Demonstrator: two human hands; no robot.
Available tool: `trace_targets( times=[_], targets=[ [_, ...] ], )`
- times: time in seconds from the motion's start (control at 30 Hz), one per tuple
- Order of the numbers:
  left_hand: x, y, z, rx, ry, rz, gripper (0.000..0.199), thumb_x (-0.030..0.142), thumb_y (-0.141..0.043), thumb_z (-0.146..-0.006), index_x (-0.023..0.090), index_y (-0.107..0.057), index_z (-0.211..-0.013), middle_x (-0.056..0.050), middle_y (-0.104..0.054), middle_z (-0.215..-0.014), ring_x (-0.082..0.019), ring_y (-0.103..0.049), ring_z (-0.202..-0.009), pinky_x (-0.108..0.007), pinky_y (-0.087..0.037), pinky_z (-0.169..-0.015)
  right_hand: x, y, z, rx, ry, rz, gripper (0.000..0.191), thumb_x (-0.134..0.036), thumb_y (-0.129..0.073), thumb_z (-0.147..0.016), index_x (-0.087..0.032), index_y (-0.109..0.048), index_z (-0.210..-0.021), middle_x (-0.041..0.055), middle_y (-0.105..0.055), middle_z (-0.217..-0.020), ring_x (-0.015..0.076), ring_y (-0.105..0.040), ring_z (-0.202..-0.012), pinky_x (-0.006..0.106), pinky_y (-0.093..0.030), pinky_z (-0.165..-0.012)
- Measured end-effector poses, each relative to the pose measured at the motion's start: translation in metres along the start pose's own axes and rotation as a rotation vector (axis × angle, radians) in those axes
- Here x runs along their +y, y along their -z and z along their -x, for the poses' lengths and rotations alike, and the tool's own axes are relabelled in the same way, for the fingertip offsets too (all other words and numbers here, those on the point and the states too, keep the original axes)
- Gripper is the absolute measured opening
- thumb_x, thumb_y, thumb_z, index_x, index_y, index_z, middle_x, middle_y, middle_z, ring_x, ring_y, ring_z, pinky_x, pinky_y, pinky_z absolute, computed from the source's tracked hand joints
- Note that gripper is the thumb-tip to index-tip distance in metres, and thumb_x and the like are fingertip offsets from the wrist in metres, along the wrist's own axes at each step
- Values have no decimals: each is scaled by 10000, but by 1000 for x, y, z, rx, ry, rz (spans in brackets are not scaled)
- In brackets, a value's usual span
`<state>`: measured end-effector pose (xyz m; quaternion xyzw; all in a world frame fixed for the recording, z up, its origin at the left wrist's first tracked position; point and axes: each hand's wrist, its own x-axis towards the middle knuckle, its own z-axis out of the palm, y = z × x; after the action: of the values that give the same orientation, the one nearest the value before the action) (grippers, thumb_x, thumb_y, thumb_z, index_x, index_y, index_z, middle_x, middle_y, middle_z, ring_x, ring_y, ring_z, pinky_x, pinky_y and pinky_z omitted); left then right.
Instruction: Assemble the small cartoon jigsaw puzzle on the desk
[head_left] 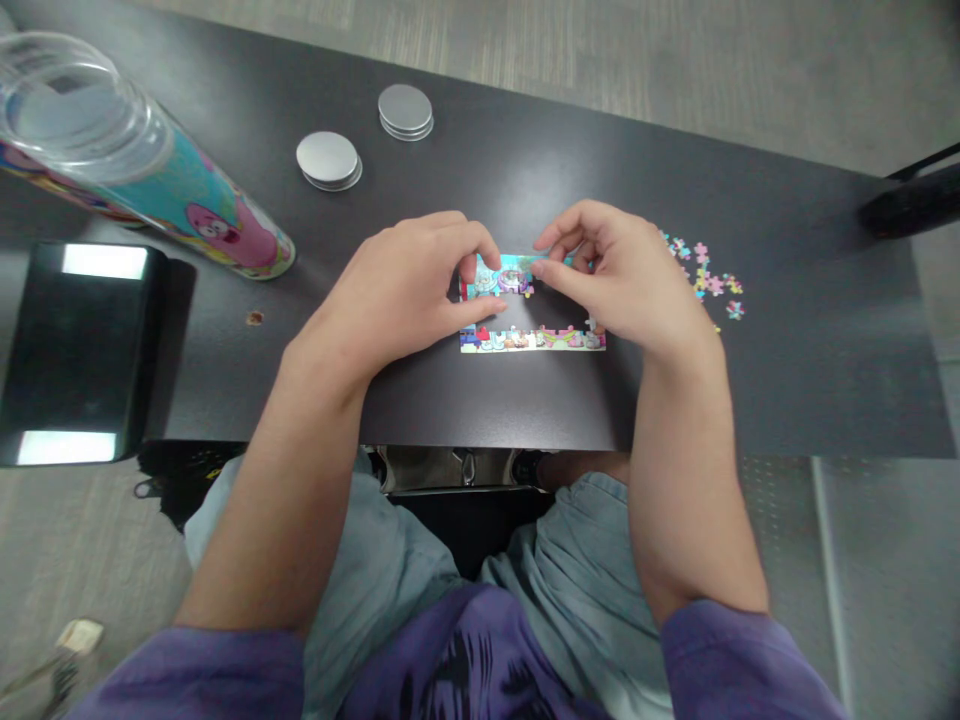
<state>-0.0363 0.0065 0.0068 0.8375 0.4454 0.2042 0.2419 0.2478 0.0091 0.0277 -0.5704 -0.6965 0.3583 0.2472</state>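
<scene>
A partly assembled, colourful jigsaw puzzle (517,340) lies flat on the dark table, with a gap showing the tabletop in its middle. My left hand (420,285) is over the puzzle's left side, thumb and forefinger apart, nothing between them. My right hand (611,270) is at the upper right part, fingers curled and thumb tip at the puzzle's upper edge; whether a piece is between its fingers cannot be made out. Loose puzzle pieces (715,285) lie scattered to the right, partly behind my right hand.
Two stacks of silver discs (327,158) (406,108) stand towards the table's far edge. At the left are a colourful tube (202,215) with a clear top and a black tablet-like object (79,350). A black object (911,205) is at the far right.
</scene>
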Motion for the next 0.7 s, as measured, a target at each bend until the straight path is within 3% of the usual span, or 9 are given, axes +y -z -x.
trace_targets(
  times=[0.13,0.27,0.4,0.6,0.7],
  targets=[
    [-2,0,1,20,7,-5,266,377,-977,-1069,311,-886,-1310,-27,-857,-1153,-300,-816,-1067,-462,-597,-914,4,3,4,-34,59,15,138,-326,-1006,-1029,-335,-869,-1047,38,-780,-979,273,-602,-815,491,-494,-783],
    [-5,2,1,38,52,-18,166,383,-807,-1181,309,-907,-1291,-71,-872,-1193,-331,-818,-1090,-501,-622,-951,5,4,5,-65,87,38,125,-333,-1043,-1023,-365,-923,-1007,69,-769,-1048,320,-613,-902,542,-537,-868],
    [-8,3,0,25,74,-36,298,391,-630,-1258,309,-911,-1310,-105,-892,-1314,-371,-819,-1255,-519,-642,-1051,3,0,4,-85,91,41,127,-293,-1016,-1040,-369,-928,-987,65,-719,-1003,324,-612,-951,559,-555,-969],
    [-9,3,0,11,79,-45,295,404,-640,-1244,292,-908,-1294,-101,-882,-1242,-359,-820,-1173,-505,-625,-1021,2,-2,4,-89,134,120,74,-286,-930,-1061,-334,-906,-1011,48,-721,-945,315,-662,-947,548,-538,-965],
    [-9,2,2,29,77,-17,267,424,-678,-1239,308,-915,-1279,-87,-874,-1196,-343,-805,-1117,-494,-628,-995,1,4,7,-56,89,72,109,-398,-997,-1072,-352,-906,-1033,57,-721,-952,322,-654,-943,523,-550,-894]
  ],
)
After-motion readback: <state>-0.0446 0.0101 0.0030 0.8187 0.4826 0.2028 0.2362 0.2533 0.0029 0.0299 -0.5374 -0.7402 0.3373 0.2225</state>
